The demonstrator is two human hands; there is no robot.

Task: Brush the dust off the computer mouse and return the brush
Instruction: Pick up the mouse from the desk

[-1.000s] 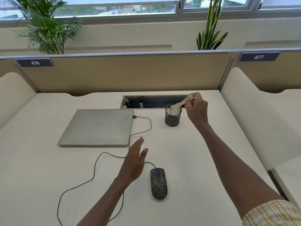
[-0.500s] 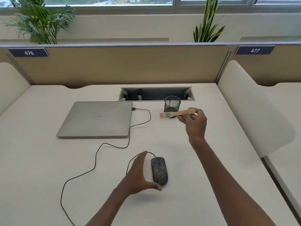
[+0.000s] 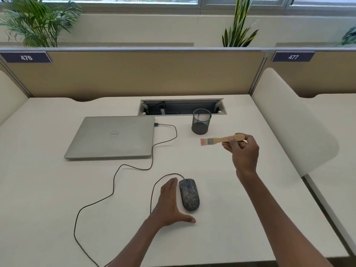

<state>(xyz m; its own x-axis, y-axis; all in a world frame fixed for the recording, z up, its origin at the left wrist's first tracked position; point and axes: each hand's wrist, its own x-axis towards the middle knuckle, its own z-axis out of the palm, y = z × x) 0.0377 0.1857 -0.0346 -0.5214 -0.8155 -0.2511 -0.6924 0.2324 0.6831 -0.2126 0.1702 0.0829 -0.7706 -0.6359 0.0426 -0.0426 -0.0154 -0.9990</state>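
1. Holding a small wooden-handled brush (image 3: 223,139) by the rounded end of its handle, the right hand (image 3: 243,151) is curled, with fingers and thumb pinched around the wood. It hovers above the desk, right of centre.
2. The brush lies roughly level in the air, its pale bristles pointing left, away from the palm.
3. The left hand (image 3: 169,206) is spread wide and grips nothing. Its fingers lie along the left side of the computer mouse (image 3: 189,196), just beside it or touching; which one cannot be told. The thumb stretches out across the near side of the mouse.
4. The mouse is dark and speckled, sitting on the white desk (image 3: 57,209) near the front centre. It is nearer and to the left of the brush, and the two are well apart.
5. Open desk surface lies between the mouse and the brush, and to the right as far as the desk edge.
6. A black mesh pen cup (image 3: 201,121) stands upright just beyond the bristles, in front of a recessed cable tray (image 3: 182,106).
7. The mouse cable (image 3: 115,174) loops left and back to a closed silver laptop (image 3: 112,136), which bears a round Dell logo.
8. A tan partition (image 3: 144,74) closes the far edge, with labels reading 476 and 477.
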